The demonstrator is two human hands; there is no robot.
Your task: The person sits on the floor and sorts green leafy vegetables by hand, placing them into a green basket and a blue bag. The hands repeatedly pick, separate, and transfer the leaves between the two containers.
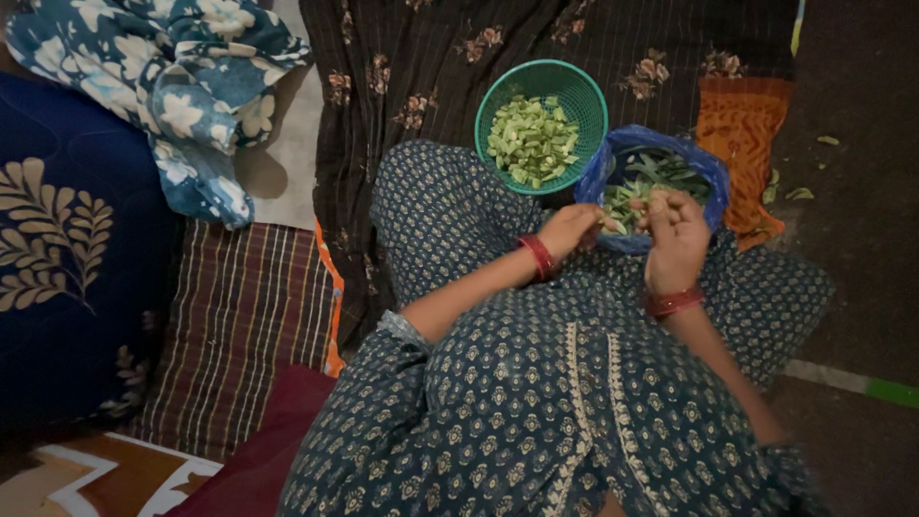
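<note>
A green vegetable piece sits between the 2 hands at the near rim of a blue plastic bag, which rests on the person's lap and holds more long green pods and cut bits. The left hand pinches this piece, its fingers drawn together on it. The right hand meets it from the other side, fingers curled and closed; whether they grip the same piece or a small tool I cannot tell. Each wrist wears a red bangle.

Just beyond the left hand, touching the bag's side, stands a round green plastic basket partly filled with chopped pale green pieces. Both containers rest over the person's knees, clothed in dark blue printed fabric.

Beneath lies a dark brown floral quilt, with an orange patterned cloth at its right edge. A few green scraps lie on the dark floor there. To the left are a striped mat, a crumpled blue floral cloth and a navy cushion with gold leaves.
</note>
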